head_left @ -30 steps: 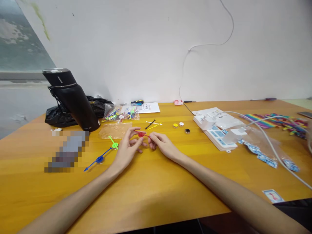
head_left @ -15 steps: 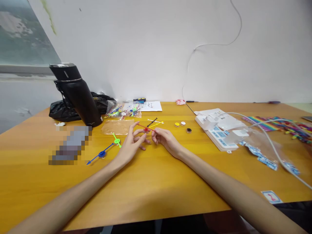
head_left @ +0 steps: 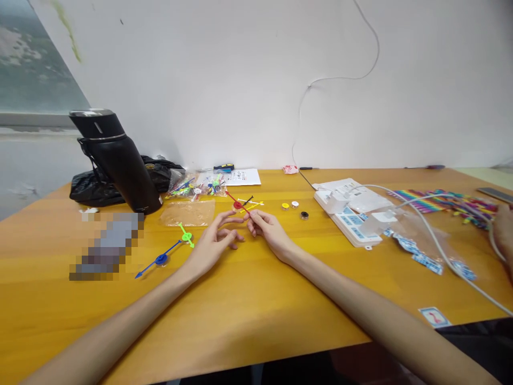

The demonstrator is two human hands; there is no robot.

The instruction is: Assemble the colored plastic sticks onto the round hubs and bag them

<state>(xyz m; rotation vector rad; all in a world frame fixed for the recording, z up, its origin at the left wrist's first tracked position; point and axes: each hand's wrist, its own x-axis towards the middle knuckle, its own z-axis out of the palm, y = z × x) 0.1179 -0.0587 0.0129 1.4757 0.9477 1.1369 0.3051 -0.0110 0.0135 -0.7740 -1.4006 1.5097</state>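
My right hand (head_left: 269, 231) pinches one end of a red plastic spinner arrow (head_left: 237, 205) between thumb and fingertips, and the arrow slants up and away to the left. Close beside it, my left hand (head_left: 214, 240) has its fingers apart; its fingertips are near the red hub, and I cannot tell if they touch it. A black arrow (head_left: 249, 200) and a yellow arrow (head_left: 256, 205) lie just behind. Left of my left hand rest a green spinner arrow (head_left: 187, 237) and a blue one (head_left: 161, 260), each on a round base.
Yellow (head_left: 285, 206), white (head_left: 295, 204) and black (head_left: 304, 215) round bases lie right of centre. A power strip (head_left: 360, 231) with cables stands beyond. At left are a black flask (head_left: 124, 166), a blurred-out object (head_left: 108, 246) and plastic bags (head_left: 188, 213). Another person's hand (head_left: 504, 232) shows at the right edge.
The red arrow has tilted, its far end swinging upward, as my left fingers came off that end. The view has shifted slightly right, and another person's hand has appeared at the right edge.
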